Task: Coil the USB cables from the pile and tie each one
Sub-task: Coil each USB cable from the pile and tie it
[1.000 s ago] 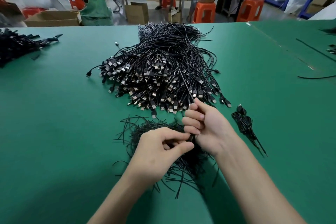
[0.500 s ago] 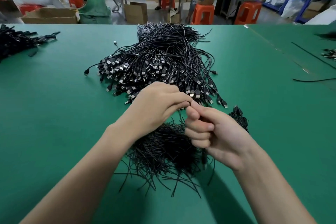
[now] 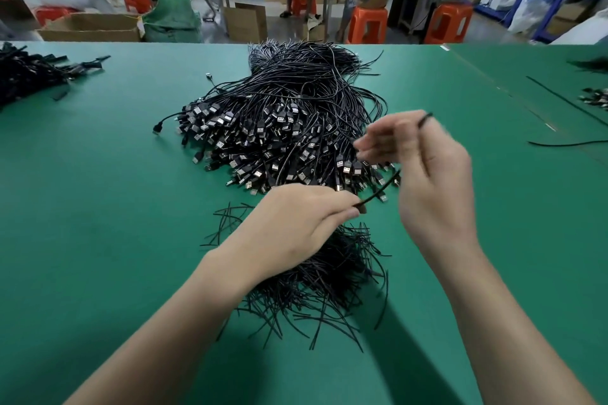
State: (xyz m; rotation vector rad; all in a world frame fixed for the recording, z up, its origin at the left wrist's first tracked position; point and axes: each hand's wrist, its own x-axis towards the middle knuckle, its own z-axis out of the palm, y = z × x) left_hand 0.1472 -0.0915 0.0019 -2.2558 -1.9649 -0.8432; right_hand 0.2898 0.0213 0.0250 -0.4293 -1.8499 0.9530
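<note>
A big pile of black USB cables (image 3: 279, 128) lies mid-table, its plugs fanned toward me. Just in front of it is a heap of short black twist ties (image 3: 329, 279). My left hand (image 3: 296, 227) hovers over the ties and pinches one end of a thin black tie strand (image 3: 378, 191). The strand runs up to the right behind my right hand (image 3: 434, 181), and its tip sticks out above the fingers. My right hand is raised and blurred by motion, and seems to pinch the strand's upper part.
The green table (image 3: 98, 207) carries a stack of finished black bundles (image 3: 26, 76) at the far left. A loose cable (image 3: 566, 143) and some connectors (image 3: 595, 97) lie at the far right. People, orange stools and cardboard boxes stand beyond the far edge.
Both hands were close together over the ties. Now they have parted: my right hand has swung up and to the right, and a tie strand is stretched between the hands.
</note>
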